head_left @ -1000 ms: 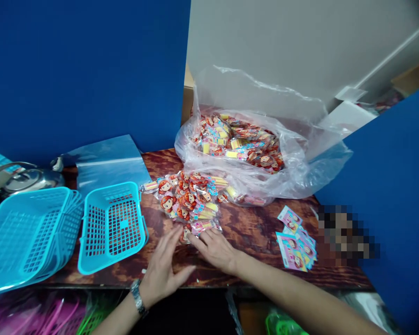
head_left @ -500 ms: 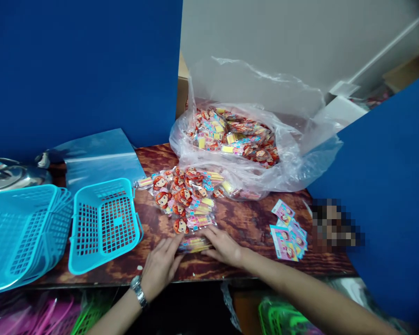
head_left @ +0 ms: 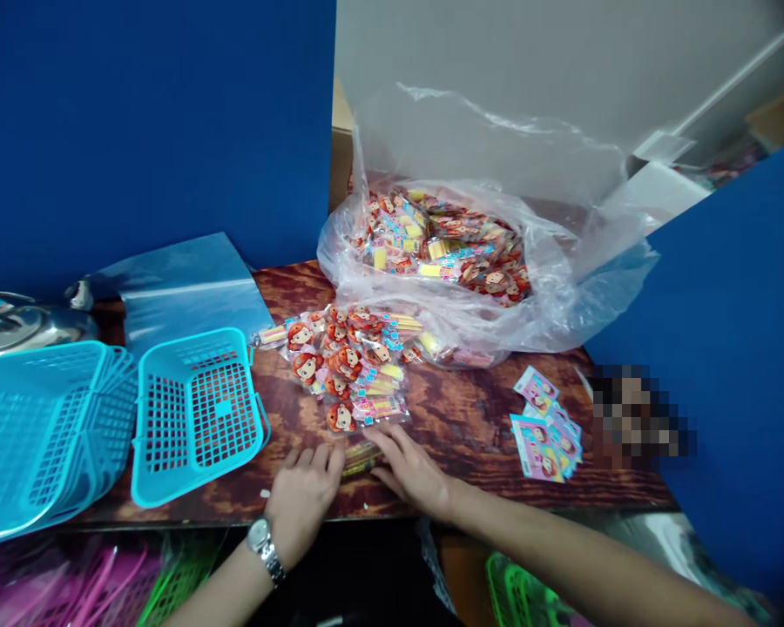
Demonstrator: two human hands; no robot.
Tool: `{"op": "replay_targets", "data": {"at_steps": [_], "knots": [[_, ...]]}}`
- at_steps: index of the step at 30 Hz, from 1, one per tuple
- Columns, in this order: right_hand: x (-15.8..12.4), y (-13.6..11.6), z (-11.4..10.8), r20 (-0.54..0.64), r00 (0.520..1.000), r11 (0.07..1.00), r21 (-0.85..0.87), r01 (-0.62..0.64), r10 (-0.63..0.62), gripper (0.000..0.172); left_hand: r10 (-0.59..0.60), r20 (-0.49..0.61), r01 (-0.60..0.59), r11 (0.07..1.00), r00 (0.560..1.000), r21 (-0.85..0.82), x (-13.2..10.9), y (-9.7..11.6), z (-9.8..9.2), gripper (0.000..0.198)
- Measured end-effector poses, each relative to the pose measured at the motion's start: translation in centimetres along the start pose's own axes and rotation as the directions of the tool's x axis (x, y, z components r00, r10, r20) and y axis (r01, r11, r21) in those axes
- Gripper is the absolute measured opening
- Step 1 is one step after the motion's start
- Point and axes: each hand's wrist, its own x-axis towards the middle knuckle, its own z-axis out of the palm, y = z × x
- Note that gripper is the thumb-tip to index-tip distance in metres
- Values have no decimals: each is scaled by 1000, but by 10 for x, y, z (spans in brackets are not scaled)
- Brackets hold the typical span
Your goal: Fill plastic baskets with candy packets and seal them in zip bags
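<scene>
My left hand (head_left: pixel 306 496), with a metal wristwatch (head_left: pixel 261 540) on its wrist, closes on the left end of a small bundle of clear packets (head_left: pixel 359 460). My right hand (head_left: pixel 410 477) grips the other end, thumb below and fingers above. Yellowish strips show through the bundle's plastic; the rest is covered by my fingers. Just beyond lies a loose pile of similar packets (head_left: pixel 346 361), printed with a red-haired cartoon head and blue and pink lettering. One packet (head_left: pixel 369 414) lies nearest my fingertips.
Behind the pile, a large clear plastic bag (head_left: pixel 562 305) holds many more packets. Blue baskets (head_left: pixel 199 422) stand at the left, several nested (head_left: pixel 45 435), near a metal kettle (head_left: pixel 32 326) and a plastic sheet (head_left: pixel 189 283). Printed cards (head_left: pixel 545 435) lie right. Blue panels (head_left: pixel 150 131) flank the table.
My left hand has turned and curled over the end of the bundle. The bundle has tilted, showing its edge instead of its printed face. The view has shifted slightly.
</scene>
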Motion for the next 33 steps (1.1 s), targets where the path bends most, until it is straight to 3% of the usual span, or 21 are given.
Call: {"op": "replay_targets", "data": {"at_steps": [4, 8, 11, 16, 22, 28, 33], "knots": [[-3, 0, 0, -10, 995, 993, 66, -102, 102, 84, 22, 50, -21, 999, 998, -28, 0, -3, 2, 26], [-2, -1, 2, -31, 999, 996, 88, -31, 34, 75, -8, 47, 12, 997, 999, -82, -2, -9, -1, 26], [-3, -2, 3, -16, 1000, 999, 48, -24, 25, 79, -26, 97, 39, 990, 995, -138, -2, -12, -4, 29], [-6, -2, 7, -27, 989, 988, 50, -146, 148, 85, -7, 130, 30, 983, 991, -182, -1, -12, -3, 30], [-9, -2, 12, -65, 997, 993, 115, 37, -29, 75, -17, 123, 34, 990, 992, -140, 0, -9, 0, 31], [-7, -2, 11, -127, 985, 993, 5, 122, -120, 66, -45, 60, 54, 987, 997, -153, -2, -12, 2, 34], [-10, 3, 16, -116, 980, 986, -30, 162, -164, 52, -104, 142, 129, 975, 984, -180, 1, -15, 4, 42]]}}
